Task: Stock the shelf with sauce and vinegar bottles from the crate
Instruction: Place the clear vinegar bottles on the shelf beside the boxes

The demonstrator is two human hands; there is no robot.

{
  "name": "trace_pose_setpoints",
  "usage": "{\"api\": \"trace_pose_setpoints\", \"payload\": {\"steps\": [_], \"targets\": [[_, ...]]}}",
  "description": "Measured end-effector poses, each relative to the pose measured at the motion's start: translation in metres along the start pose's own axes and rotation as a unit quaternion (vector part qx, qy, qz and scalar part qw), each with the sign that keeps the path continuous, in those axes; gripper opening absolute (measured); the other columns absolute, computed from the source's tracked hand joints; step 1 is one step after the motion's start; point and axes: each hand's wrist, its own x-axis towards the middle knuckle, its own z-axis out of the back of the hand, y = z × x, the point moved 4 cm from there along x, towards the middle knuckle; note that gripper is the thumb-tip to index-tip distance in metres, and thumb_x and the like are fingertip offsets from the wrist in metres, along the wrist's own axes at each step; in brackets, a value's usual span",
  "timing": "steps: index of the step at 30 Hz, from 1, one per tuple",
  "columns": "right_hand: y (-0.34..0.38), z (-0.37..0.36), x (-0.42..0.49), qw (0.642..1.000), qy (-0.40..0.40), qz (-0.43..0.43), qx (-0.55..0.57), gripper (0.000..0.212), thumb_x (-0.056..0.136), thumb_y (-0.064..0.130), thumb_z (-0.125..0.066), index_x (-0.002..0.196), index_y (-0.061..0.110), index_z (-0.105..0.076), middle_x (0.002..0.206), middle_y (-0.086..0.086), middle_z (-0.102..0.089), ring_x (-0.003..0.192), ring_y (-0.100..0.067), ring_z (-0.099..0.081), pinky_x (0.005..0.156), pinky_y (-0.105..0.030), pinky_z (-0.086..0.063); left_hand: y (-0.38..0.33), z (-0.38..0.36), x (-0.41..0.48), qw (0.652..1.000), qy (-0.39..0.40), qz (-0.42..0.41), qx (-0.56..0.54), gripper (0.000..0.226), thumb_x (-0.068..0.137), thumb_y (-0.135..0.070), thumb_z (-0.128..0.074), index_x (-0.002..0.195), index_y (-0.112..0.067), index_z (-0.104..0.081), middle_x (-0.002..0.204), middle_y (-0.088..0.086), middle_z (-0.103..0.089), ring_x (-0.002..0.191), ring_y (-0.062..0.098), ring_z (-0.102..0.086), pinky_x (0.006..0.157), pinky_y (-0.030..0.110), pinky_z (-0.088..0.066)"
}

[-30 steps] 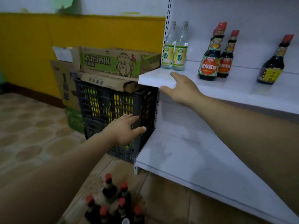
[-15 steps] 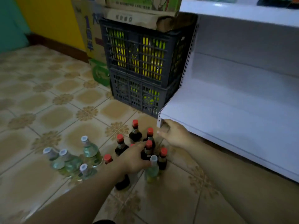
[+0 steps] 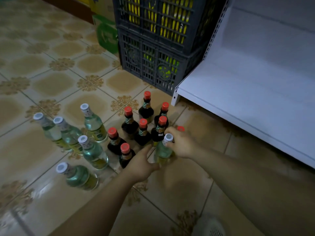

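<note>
**Gripping a clear vinegar bottle point(image 3: 162, 150) by the neck, low on the floor**

The right hand point(image 3: 181, 144) is curled round the bottle's neck just under its white cap, fingers and thumb closed on it. The left hand point(image 3: 140, 165) lies against the lower left side of the same bottle, with its fingers nearly straight along the glass and its thumb toward the base. Whether it truly grasps the bottle or only rests there cannot be told.

The bottle stands on the tiled floor point(image 3: 170, 193) at the near right edge of a cluster of dark sauce bottles point(image 3: 129, 126) with red caps, close against its nearest neighbour. One red cap point(image 3: 180, 128) shows just behind the right hand's knuckles.

To the left, a little apart from the dark cluster, stand five more clear bottles point(image 3: 93, 125) with white caps.

Behind the bottles, two dark slatted crates point(image 3: 153, 53) are stacked one on the other, with yellow showing through the slats. They sit against the end of the white shelf point(image 3: 247, 92), whose lowest board runs along the right, near the hands. A green box point(image 3: 107, 36) sits just beside the crates on their left.
</note>
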Motion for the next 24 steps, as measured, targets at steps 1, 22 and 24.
{"api": "trace_pose_setpoints", "payload": {"steps": [1, 22, 24], "targets": [[0.000, -0.002, -0.001, 1.000, -0.013, 0.000, 0.002, 0.013, 0.096, 0.026, -0.055, 0.104, 0.020, -0.046, 0.087, -0.003, -0.054, 0.076, -0.022, -0.051, 0.055, -0.031, -0.034, 0.000, -0.002, 0.000, 1.000, 0.003, -0.010, 0.004, 0.085, 0.079, -0.026, -0.073, 0.148, -0.020, -0.023, 0.148, -0.004, -0.034, 0.118, 0.001, -0.036, 0.085, 0.003, -0.028], [0.075, 0.125, -0.022, 0.927, -0.109, 0.023, 0.358, 0.050, 0.067, 0.055, -0.065, 0.113, 0.036, -0.055, 0.092, 0.014, -0.071, 0.082, -0.008, -0.070, 0.060, -0.030, -0.055, -0.085, 0.036, -0.041, 0.925, 0.065, -0.143, -0.346, 0.073, 0.054, -0.024, -0.081, 0.112, -0.055, -0.050, 0.112, 0.005, -0.068, 0.100, 0.028, -0.067, 0.084, 0.046, -0.055], [0.069, 0.108, -0.024, 0.922, -0.044, -0.012, 0.385, 0.072, 0.064, 0.055, -0.067, 0.131, 0.038, -0.047, 0.106, 0.007, -0.071, 0.089, -0.015, -0.071, 0.067, -0.039, -0.058, -0.084, 0.037, -0.043, 0.906, 0.095, -0.125, -0.393, 0.075, 0.056, -0.020, -0.078, 0.121, -0.041, -0.049, 0.114, 0.006, -0.068, 0.103, 0.029, -0.065, 0.086, 0.043, -0.053]]}}
